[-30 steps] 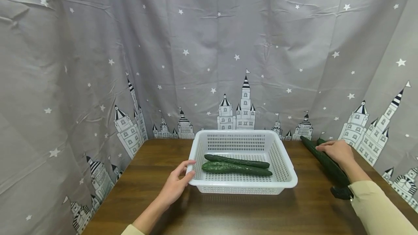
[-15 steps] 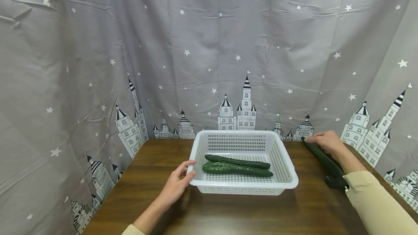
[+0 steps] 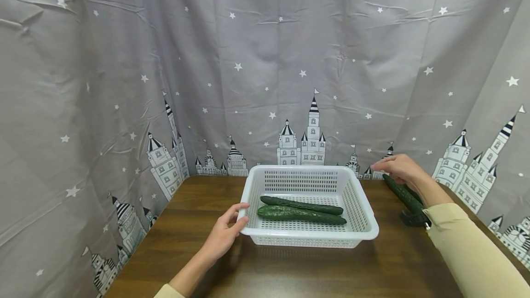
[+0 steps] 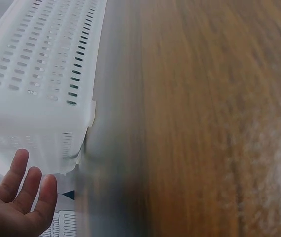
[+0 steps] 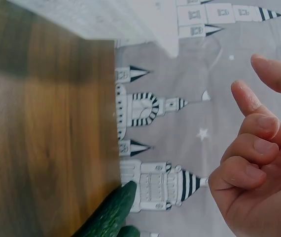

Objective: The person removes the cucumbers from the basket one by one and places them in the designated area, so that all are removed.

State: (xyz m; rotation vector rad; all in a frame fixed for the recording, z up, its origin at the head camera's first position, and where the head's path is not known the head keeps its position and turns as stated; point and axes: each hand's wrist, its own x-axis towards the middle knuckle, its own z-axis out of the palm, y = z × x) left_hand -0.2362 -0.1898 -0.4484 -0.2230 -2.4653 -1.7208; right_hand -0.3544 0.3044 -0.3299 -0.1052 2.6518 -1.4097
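My left hand (image 3: 221,233) holds the left rim of a white perforated plastic basket (image 3: 308,233) between thumb and index finger. Its other fingers hang loose beside the basket wall in the left wrist view. Two green cucumbers lie side by side in the basket, a thin one (image 3: 300,204) behind a thicker one (image 3: 298,214). My right hand (image 3: 401,169) is in the air right of the basket, holding nothing. In the right wrist view its thumb and index finger stand apart and the others are curled. Below it lies a cucumber (image 3: 403,194), with another (image 5: 129,231) partly hidden beside it.
The brown wooden table (image 3: 314,272) carries everything. A grey curtain (image 3: 265,59) printed with stars and castles hangs along the back and sides. Something black (image 3: 411,218) sits at my right cuff.
My right hand has left the cucumbers on the right, moving up and left with nothing in it. The left hand, the basket and the cucumbers have stayed in place.
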